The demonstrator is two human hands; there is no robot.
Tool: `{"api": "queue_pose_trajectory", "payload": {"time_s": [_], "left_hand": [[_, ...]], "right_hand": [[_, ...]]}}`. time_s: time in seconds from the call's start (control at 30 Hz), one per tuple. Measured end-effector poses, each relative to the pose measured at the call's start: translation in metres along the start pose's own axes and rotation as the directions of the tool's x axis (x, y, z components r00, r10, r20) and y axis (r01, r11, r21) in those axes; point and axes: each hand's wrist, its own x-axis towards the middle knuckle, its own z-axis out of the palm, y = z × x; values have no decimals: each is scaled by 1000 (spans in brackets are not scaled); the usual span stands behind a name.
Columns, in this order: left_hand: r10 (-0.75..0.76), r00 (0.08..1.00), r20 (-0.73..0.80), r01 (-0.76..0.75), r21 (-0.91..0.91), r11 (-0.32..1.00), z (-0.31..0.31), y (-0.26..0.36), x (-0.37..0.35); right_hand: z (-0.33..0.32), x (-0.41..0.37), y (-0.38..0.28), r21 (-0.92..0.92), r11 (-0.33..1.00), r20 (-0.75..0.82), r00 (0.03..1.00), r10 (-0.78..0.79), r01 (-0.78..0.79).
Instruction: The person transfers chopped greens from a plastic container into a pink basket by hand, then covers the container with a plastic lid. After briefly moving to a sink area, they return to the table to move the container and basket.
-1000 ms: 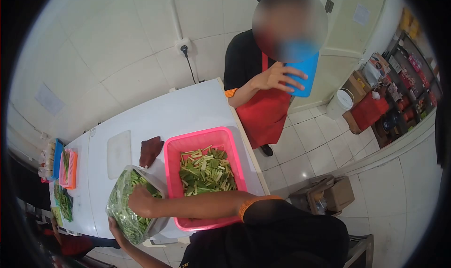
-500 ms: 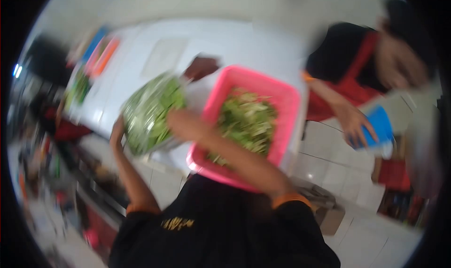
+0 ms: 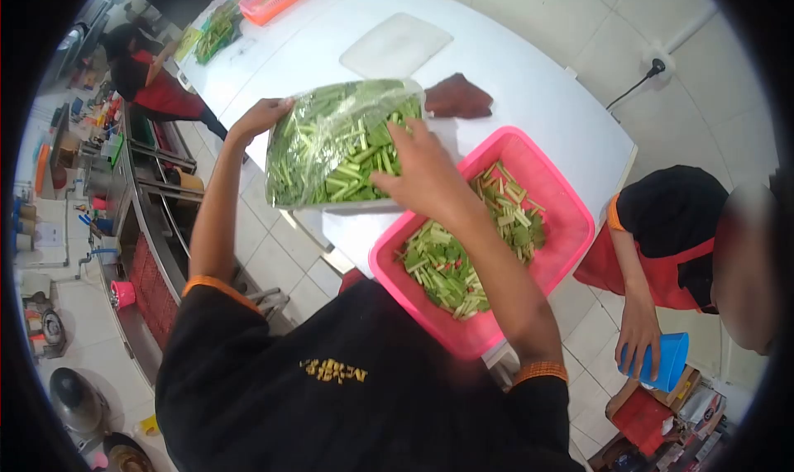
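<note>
A clear plastic bag (image 3: 310,145) full of cut green vegetables lies on the white table, its mouth facing right. My left hand (image 3: 263,118) grips the bag's upper left edge. At the bag's opening, my right hand (image 3: 418,166) is over the cut greens (image 3: 364,162) with its fingers spread. Beneath my right forearm stands a pink basin (image 3: 566,216) at the table's front edge. Chopped green and pale stems (image 3: 451,274) with small red bits lie in the basin.
A dark red cloth (image 3: 459,97) and a translucent board (image 3: 395,44) lie behind the bag. Leafy greens (image 3: 219,32) and an orange basket (image 3: 277,1) are at the far left. One co-worker at the right holds a blue cup (image 3: 668,363); another (image 3: 153,79) stands far left.
The view has turned and sharpened. My right hand's fingers now show spread at the bag's opening. The co-worker with the blue cup appears lower in view.
</note>
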Motion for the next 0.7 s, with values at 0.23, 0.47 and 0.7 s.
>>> {"api": "queue_pose_trajectory", "payload": {"time_s": [0.23, 0.47, 0.7], "left_hand": [[16, 982, -189, -124, -575, 809, 36, -9, -4], [108, 902, -419, -236, -266, 935, 38, -13, -2], [-159, 733, -661, -139, -374, 917, 67, 18, -63]], "right_hand": [[42, 28, -27, -484, 870, 82, 984, 155, -96], [35, 9, 20, -311, 933, 37, 983, -181, 184], [-6, 6, 16, -205, 967, 158, 980, -117, 149]]}}
